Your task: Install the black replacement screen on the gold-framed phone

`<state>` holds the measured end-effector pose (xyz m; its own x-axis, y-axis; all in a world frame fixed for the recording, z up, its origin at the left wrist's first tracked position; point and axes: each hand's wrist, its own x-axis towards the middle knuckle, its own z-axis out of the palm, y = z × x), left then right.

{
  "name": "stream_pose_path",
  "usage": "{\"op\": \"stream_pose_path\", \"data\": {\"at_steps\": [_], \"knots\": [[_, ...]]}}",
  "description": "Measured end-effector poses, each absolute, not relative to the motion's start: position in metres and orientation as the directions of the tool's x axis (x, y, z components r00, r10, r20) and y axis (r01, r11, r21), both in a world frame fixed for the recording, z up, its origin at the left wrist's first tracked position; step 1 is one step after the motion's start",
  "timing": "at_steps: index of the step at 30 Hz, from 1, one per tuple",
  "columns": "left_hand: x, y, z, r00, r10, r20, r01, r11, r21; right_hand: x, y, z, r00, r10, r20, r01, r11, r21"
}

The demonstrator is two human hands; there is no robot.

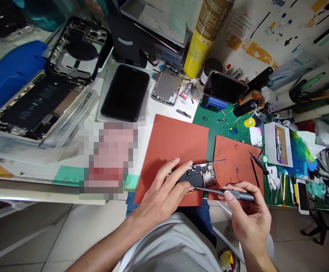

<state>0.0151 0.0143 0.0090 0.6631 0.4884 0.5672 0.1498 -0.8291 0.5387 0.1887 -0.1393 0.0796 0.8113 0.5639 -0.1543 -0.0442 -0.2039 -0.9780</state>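
An opened smartphone (194,175), its black battery and metal parts bare, lies on the left reddish-brown mat (176,136). My left hand (166,189) holds it from the left, with fingers stretched across its top and a fingertip at its near edge. My right hand (248,211) is closed around the grey handle of a slim precision screwdriver (235,194). The tool lies nearly level, its thin tip at the phone's near edge beside my left fingertip. Part of the phone is hidden under my left hand. A thin dark strip (220,160) juts out at the phone's far right corner.
A second reddish mat (238,158) carries small parts and black tweezers (258,163). Behind stand a phone on a blue stand (217,102) and a yellow spray can (198,49). A black phone (126,92) lies left, a white box (279,145) right. A reddish pixelated patch covers something left.
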Motion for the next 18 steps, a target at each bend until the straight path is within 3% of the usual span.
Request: {"op": "stream_pose_path", "data": {"at_steps": [18], "knots": [[0.0151, 0.0140, 0.0069, 0.664, 0.488, 0.566, 0.160, -0.833, 0.530, 0.1915, -0.1430, 0.0804, 0.821, 0.552, -0.145, 0.003, -0.259, -0.966]]}}
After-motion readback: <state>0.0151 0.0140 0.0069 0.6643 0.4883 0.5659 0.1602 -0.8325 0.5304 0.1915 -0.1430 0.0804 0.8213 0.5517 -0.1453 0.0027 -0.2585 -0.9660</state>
